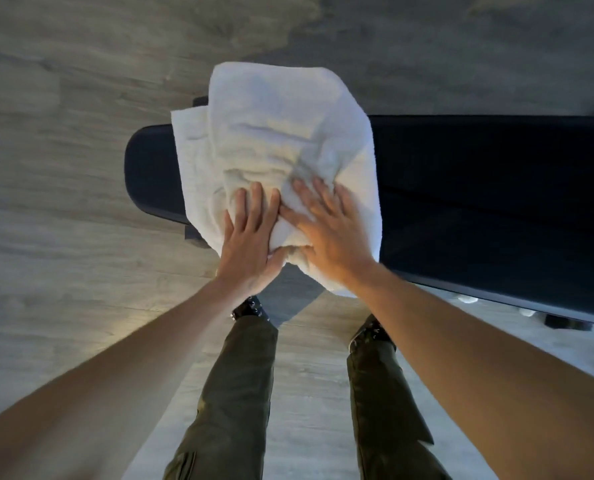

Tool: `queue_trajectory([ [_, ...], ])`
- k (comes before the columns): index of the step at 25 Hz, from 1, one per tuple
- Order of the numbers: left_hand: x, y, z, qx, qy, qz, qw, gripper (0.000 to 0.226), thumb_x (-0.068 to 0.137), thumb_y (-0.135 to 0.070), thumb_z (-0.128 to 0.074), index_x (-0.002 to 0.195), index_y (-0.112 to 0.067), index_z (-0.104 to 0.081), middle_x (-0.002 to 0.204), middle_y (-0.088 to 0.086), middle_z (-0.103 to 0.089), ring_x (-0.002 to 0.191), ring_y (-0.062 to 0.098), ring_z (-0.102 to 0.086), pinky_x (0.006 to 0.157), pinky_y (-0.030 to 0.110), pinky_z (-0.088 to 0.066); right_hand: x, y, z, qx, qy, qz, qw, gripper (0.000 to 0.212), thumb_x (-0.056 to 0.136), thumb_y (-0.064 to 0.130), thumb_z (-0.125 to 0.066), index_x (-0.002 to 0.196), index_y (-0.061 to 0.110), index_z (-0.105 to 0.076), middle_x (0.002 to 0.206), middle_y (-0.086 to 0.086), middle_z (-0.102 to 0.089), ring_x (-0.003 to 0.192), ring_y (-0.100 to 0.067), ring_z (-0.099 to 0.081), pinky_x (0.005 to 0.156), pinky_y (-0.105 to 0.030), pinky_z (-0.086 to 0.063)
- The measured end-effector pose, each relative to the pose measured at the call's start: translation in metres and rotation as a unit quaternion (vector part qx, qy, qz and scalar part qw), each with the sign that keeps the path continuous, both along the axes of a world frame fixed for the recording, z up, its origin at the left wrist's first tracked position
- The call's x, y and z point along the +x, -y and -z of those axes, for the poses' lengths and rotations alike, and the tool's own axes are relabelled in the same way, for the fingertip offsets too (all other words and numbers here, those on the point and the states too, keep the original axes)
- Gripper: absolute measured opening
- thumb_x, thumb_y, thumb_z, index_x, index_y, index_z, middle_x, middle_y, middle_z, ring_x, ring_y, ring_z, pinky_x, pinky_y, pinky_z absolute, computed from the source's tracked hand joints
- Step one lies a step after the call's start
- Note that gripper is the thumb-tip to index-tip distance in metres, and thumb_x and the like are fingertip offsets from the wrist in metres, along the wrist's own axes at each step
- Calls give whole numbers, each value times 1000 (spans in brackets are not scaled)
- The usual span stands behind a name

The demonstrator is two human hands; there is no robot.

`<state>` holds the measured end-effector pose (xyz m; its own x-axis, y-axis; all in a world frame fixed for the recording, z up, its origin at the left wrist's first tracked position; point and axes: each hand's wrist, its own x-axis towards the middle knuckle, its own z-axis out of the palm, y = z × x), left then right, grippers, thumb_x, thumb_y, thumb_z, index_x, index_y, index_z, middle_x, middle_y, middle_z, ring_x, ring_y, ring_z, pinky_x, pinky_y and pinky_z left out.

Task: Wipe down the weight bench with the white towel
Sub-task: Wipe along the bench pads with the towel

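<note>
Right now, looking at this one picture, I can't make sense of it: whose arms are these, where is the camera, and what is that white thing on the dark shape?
There is no machine here. A person wears a camera on the head, looking down, so you see their own arms, trousers and shoes. The dark padded shape is a weight bench standing on a wood-look floor. The white towel, bunched up, lies draped across it. The left hand and the right hand press flat on the towel, side by side, fingers spread, to wipe the bench.

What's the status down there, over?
Left hand and right hand flat on white towel, side by side. Towel bunched over bench near its rounded end. Nothing in the way.
</note>
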<state>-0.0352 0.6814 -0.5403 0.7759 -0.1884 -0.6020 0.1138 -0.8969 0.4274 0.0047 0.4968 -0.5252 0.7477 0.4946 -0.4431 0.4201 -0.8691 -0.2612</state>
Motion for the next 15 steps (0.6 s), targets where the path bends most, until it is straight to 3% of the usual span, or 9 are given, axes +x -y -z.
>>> queue_trajectory([
  [2,34,21,1,-1,23,10,1000,89,93,-58,-30,166,-26,10,176,9,18,161,37,17,129,64,-2,27,19,0,-7,20,11,1000,69,94,54,-54,157,39,-33,172,-4,-13,158,-32,-9,127,-57,-5],
  [5,96,60,2,-10,45,18,999,88,99,-55,-39,166,-29,11,176,8,17,161,37,17,128,63,2,80,57,-8,-4,36,47,998,64,95,55,-32,157,40,-32,173,-6,-10,158,-33,-6,127,-56,-5],
  [8,140,97,1,-27,43,30,998,87,92,-61,-28,167,-33,7,178,5,8,163,35,13,128,66,2,120,94,-18,-1,17,80,997,72,84,60,-20,149,41,-44,170,-9,-21,156,-35,-16,125,-55,-9],
  [11,115,116,-7,-49,62,13,997,87,91,-61,-30,167,-36,2,178,5,5,163,32,11,128,64,2,102,111,-23,-12,28,84,996,59,90,54,-44,147,37,-49,170,-8,-22,156,-36,-13,126,-56,-8],
  [13,64,117,-16,-58,66,11,996,86,95,-56,-38,167,-35,4,178,6,10,163,33,13,129,65,-1,53,112,-30,-5,39,85,996,62,87,44,-66,146,35,-51,171,-7,-19,157,-37,-9,125,-60,-6],
  [15,4,115,-18,-45,55,31,997,88,96,-56,-38,167,-34,9,177,8,14,162,35,14,128,65,-7,-8,112,-35,20,38,84,996,68,79,44,-76,143,36,-54,170,-7,-21,157,-37,-11,125,-63,-6],
])
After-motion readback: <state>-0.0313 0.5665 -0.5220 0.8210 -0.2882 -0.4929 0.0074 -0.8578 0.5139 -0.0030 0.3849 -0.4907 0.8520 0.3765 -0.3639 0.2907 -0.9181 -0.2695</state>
